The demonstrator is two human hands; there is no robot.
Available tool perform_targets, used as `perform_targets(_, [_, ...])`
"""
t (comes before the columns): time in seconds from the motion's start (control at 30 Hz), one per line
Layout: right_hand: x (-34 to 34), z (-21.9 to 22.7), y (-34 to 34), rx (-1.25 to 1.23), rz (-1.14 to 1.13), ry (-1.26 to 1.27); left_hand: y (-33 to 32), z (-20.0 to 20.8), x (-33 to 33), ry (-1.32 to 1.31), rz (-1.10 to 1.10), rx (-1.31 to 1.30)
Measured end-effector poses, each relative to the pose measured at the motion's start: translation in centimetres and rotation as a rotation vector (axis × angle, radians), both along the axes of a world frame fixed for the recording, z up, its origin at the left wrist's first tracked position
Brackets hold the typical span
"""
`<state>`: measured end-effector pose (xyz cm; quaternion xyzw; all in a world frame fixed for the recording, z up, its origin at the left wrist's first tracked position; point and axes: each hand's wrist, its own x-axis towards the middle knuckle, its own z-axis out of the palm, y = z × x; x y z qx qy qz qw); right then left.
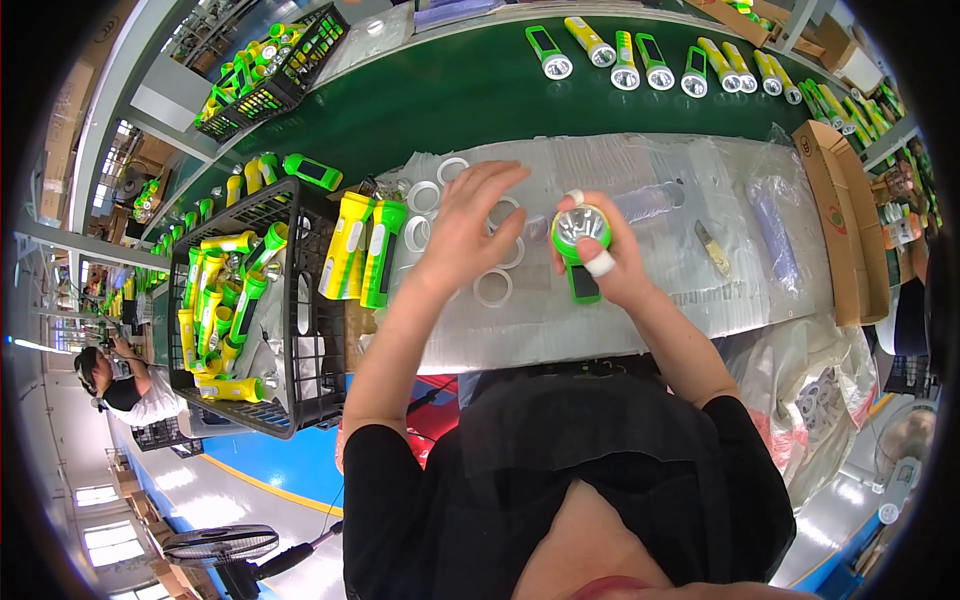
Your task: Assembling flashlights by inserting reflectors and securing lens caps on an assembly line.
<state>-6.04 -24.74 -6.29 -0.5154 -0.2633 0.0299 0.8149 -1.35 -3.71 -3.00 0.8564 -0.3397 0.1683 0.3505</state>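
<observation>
My right hand [622, 258] is closed around a green flashlight [583, 286], its round silver lens end facing up. White wraps show on its thumb and one finger. My left hand [462, 232] hovers over several white rings [493, 288] scattered on the plastic-covered work surface [560, 335]. Its fingers are stretched out and apart, and no object shows in it. Left of that hand, yellow and green flashlights [381, 255] lie side by side beside the rings. A yellowish cutter knife [713, 250] rests to the right of my right hand.
A black crate [318, 340] of flashlights stands at the left; another black crate [285, 95] is farther back. Several flashlights [655, 62] line the green belt [450, 105]. An open cardboard box [842, 225] borders the right side. A person [125, 385] is at far left.
</observation>
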Motion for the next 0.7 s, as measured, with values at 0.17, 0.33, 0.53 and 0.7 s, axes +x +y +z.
perform_targets(0.17, [0.8, -0.4, 0.0, -0.04, -0.034, 0.011, 2.8, -3.1, 1.5, 0.013, 0.103, 0.467])
perform_targets(0.33, [1.4, -0.8, 0.6, -0.069, -0.082, 0.009, 1.1, -3.0, 1.2, 0.13, 0.245, 0.579])
perform_targets(0.53, [1.7, -1.0, 1.0, -0.091, -0.084, -0.007, 1.6, -3.6, 1.6, 0.166, 0.264, 0.528])
perform_targets(0.7, [1.6, -1.0, 1.4, -0.099, -0.075, -0.005, 1.7, -4.4, 1.7, 0.303, 0.196, 0.04])
